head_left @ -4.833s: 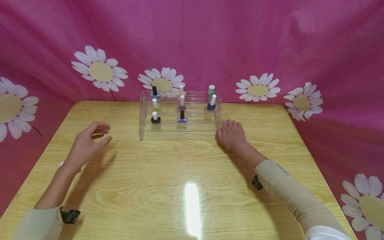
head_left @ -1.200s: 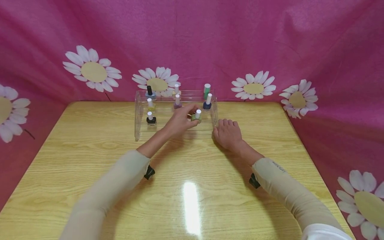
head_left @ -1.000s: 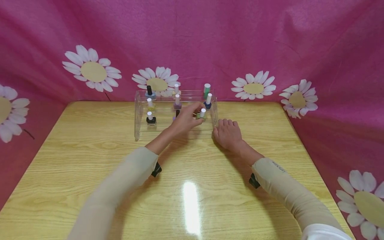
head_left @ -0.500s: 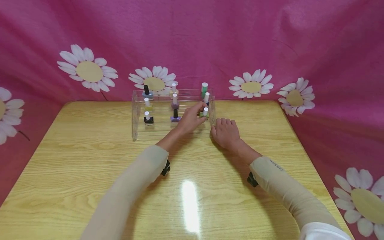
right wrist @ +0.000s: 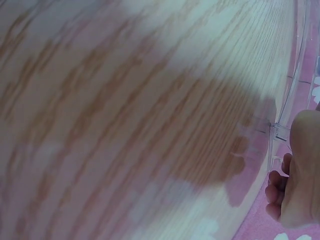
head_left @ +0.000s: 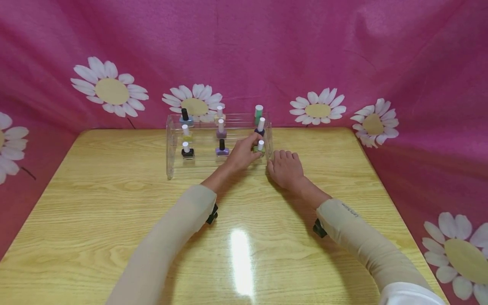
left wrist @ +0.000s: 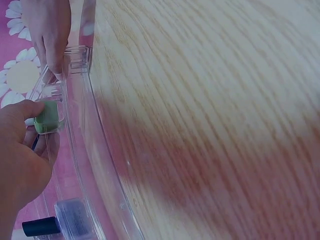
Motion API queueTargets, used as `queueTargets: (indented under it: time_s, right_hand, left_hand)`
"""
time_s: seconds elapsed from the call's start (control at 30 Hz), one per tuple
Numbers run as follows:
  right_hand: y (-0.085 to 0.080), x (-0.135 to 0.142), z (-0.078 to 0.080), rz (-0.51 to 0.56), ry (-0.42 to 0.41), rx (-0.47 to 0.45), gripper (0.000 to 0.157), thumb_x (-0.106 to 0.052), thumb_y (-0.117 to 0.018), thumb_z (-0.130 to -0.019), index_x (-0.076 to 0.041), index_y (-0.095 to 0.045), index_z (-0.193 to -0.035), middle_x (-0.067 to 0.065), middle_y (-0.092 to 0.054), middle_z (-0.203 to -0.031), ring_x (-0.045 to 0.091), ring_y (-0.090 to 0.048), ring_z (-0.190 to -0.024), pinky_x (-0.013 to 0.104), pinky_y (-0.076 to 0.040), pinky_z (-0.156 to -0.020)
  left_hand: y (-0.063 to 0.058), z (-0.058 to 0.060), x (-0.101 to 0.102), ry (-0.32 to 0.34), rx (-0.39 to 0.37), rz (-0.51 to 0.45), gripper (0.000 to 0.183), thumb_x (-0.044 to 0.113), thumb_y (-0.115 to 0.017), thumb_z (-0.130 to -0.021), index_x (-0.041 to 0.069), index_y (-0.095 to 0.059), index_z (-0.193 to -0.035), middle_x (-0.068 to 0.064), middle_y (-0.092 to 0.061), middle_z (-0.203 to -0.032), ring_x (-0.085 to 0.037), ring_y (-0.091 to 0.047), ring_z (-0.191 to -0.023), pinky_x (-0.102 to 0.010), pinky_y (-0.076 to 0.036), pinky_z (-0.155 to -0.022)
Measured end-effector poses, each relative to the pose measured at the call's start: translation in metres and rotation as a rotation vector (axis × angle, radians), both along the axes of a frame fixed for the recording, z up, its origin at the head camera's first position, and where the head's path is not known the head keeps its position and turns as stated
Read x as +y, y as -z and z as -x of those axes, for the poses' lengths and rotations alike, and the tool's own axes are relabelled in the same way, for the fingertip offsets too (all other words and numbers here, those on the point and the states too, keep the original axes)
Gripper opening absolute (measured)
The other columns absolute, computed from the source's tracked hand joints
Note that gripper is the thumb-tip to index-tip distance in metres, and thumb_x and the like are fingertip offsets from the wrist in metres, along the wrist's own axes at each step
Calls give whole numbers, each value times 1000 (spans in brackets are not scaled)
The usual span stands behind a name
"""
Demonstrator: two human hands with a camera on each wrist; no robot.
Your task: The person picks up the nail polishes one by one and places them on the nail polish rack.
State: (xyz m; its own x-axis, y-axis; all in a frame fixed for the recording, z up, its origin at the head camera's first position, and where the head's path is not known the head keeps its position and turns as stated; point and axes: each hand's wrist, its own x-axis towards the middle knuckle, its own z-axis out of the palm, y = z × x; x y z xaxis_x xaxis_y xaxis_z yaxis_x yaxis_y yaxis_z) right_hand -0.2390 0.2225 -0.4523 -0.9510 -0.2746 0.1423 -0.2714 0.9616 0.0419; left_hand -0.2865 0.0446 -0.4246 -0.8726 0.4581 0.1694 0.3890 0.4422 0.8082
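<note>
My left hand [head_left: 244,153] pinches a green nail polish bottle [left wrist: 47,117] with a white cap at the right end of the lowest tier of a clear acrylic rack [head_left: 170,167]. My right hand [head_left: 286,169] rests at the rack's right side, thumb against its front corner and fingers bent toward the table. On the same tier stand a purple bottle [head_left: 222,151] with a black cap and a black bottle [head_left: 188,152] with a white cap. Directly behind the held bottle is a dark blue bottle [head_left: 260,128]. In the right wrist view the right hand [right wrist: 300,175] shows beside the rack corner.
Higher tiers hold several more bottles, among them a green one [head_left: 259,112], a mauve one [head_left: 221,133], a yellow one [head_left: 186,136] and a light blue one [head_left: 186,118]. The wooden table [head_left: 114,203] spreads in front. A pink daisy-print cloth [head_left: 244,51] hangs behind it.
My left hand came from the table's left side to the rack with the green bottle, then moved right along the lowest tier to its right end. The right hand stayed at the rack.
</note>
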Motion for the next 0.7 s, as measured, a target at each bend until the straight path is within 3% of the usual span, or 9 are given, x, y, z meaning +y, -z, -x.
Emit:
queueTargets:
  time_s: [0.33, 0.5, 0.7]
  right_hand:
    - [1, -1, 4, -7, 3, -55, 37, -31, -33, -105, 2, -48, -95, 17, -52, -90, 37, -53, -91, 49, -41, -81]
    - [0, -1, 7, 4, 12, -97, 38, -32, -31, -105, 1, -48, -98, 18, -52, -95, 38, -52, -97, 50, -39, -85]
    - [4, 6, 14, 26, 13, -104, 42, -35, -30, -105, 2, -49, -100, 19, -54, -99, 39, -53, -101, 52, -38, -89]
  left_hand:
    - [0, 0, -7, 1, 30, 0, 38, -2, -68, -90, 5, -52, -123, -16, -65, -125, -27, -61, -117, -35, -47, -97]
    - [-10, -4, -18, 3, 104, 9, 40, -3, -64, -90, 1, -52, -127, -17, -62, -128, -28, -58, -119, -33, -45, -99]
    - [-26, -18, -38, 43, 176, -9, 40, 1, -63, -94, -2, -51, -132, -16, -61, -127, -27, -58, -118, -33, -46, -97]
